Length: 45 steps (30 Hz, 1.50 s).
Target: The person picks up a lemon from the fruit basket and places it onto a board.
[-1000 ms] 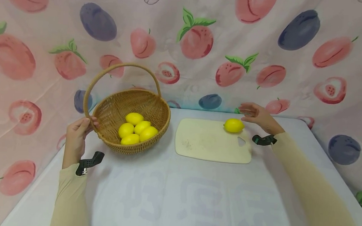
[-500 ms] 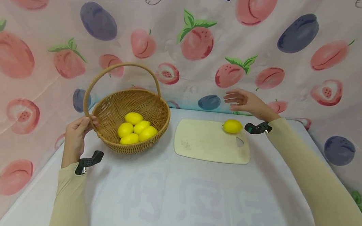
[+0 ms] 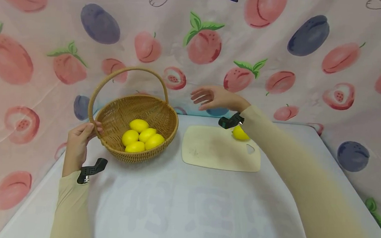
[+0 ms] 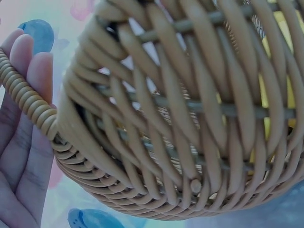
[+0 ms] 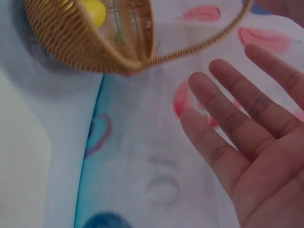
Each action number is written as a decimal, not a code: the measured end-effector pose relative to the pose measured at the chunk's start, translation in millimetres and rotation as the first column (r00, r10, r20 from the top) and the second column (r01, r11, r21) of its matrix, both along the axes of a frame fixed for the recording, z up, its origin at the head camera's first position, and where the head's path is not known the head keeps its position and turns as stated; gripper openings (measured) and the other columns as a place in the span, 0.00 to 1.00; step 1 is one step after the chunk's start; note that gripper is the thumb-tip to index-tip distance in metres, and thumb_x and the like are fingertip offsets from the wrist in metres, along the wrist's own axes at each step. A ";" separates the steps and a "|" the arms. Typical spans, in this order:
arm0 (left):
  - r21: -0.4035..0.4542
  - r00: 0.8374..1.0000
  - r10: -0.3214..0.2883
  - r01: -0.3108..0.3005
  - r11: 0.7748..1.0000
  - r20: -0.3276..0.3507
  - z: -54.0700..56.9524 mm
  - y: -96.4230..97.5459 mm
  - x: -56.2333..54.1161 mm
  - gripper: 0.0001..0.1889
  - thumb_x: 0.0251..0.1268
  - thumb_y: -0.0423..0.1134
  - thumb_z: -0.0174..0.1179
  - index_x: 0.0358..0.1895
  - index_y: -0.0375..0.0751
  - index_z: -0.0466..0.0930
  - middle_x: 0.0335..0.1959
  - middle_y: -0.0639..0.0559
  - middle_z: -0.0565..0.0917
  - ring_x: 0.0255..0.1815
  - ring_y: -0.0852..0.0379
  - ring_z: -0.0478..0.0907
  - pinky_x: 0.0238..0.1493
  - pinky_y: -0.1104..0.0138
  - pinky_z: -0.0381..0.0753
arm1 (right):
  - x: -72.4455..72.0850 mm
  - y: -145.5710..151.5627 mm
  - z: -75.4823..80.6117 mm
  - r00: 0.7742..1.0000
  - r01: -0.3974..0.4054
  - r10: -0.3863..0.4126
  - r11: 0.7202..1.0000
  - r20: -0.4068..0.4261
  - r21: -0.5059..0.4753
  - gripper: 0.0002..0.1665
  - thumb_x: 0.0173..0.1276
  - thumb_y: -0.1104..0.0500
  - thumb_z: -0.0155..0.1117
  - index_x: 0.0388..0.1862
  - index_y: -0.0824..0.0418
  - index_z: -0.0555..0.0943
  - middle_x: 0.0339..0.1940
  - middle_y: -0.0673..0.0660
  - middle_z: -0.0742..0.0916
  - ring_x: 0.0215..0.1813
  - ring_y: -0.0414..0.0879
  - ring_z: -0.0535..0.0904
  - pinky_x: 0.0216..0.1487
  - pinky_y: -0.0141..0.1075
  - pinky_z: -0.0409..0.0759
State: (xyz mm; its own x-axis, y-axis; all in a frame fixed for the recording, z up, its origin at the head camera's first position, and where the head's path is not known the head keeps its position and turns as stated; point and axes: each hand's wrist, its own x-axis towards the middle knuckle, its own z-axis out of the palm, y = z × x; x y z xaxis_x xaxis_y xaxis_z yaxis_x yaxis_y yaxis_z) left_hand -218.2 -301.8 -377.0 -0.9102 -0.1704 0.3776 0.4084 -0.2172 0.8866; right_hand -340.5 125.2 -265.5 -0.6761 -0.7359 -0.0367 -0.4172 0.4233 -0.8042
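A wicker basket (image 3: pixel 136 159) with a tall arched handle (image 3: pixel 131 69) stands on the left, its opening tipped toward me. Several yellow lemons (image 3: pixel 139 125) lie inside it. My left hand (image 3: pixel 77 138) grips the foot of the handle at the basket's left side; the left wrist view shows fingers (image 4: pixel 40 78) behind the wrapped cane. Raised in the air to the right of the basket, my right hand (image 3: pixel 215 98) holds nothing, its fingers extended toward the handle. Another lemon (image 3: pixel 240 133) sits on the cutting board (image 3: pixel 205 148), partly hidden by my right forearm.
The cream board lies flat right of the basket, a cut-out hole at its right end. A white cloth (image 3: pixel 173 204) covers the table. Behind it hangs a fruit-printed curtain (image 3: pixel 176 24), close to the table's back edge.
My right hand has moved left, from beside the lemon on the board to near the basket, rising slightly. My left hand keeps its grip and the basket has stayed put.
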 end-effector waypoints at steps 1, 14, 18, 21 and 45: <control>-0.003 1.000 -0.004 0.004 1.000 -0.002 0.0 -0.3 0.2 0.11 0.68 0.33 0.52 0.33 0.39 0.85 0.30 0.54 0.86 0.30 0.64 0.84 0.39 0.77 0.82 | -0.8 -8.8 -0.4 1.000 -0.016 0.016 1.000 0.009 -0.001 0.34 0.62 0.59 0.66 0.66 0.57 0.67 0.64 0.57 0.75 0.65 0.51 0.73 0.63 0.43 0.75; -0.066 1.000 0.001 -0.002 0.998 -0.014 1.9 -1.8 -3.1 0.12 0.69 0.34 0.51 0.32 0.40 0.85 0.24 0.55 0.86 0.28 0.64 0.84 0.38 0.76 0.81 | -10.6 -98.9 -11.4 0.991 -0.105 0.101 0.994 0.082 0.041 0.31 0.61 0.59 0.66 0.63 0.59 0.69 0.61 0.57 0.78 0.61 0.49 0.76 0.60 0.38 0.77; -0.056 1.000 -0.005 0.004 0.998 -0.023 1.4 -2.1 -3.4 0.12 0.69 0.33 0.51 0.32 0.39 0.85 0.24 0.55 0.86 0.28 0.63 0.84 0.37 0.76 0.81 | -12.0 -123.1 -22.9 0.979 -0.132 0.128 0.991 0.162 0.019 0.31 0.62 0.60 0.65 0.64 0.61 0.68 0.60 0.59 0.78 0.59 0.48 0.76 0.61 0.40 0.76; -0.042 0.999 -0.016 0.015 0.999 -0.037 -0.1 -1.7 -3.8 0.12 0.69 0.33 0.50 0.32 0.39 0.85 0.26 0.54 0.86 0.28 0.63 0.84 0.38 0.76 0.82 | -12.2 -137.0 -32.1 0.964 -0.123 0.115 0.992 0.240 0.019 0.29 0.64 0.60 0.63 0.64 0.60 0.68 0.59 0.59 0.78 0.60 0.51 0.76 0.61 0.42 0.76; -0.071 0.999 -0.012 0.009 0.997 -0.045 -0.1 2.1 -1.2 0.13 0.69 0.31 0.49 0.31 0.40 0.85 0.26 0.56 0.86 0.29 0.64 0.84 0.39 0.76 0.81 | -7.8 -155.3 -76.9 0.912 -0.259 0.133 0.921 0.388 0.292 0.26 0.66 0.62 0.61 0.62 0.63 0.69 0.66 0.63 0.73 0.55 0.48 0.76 0.41 0.29 0.75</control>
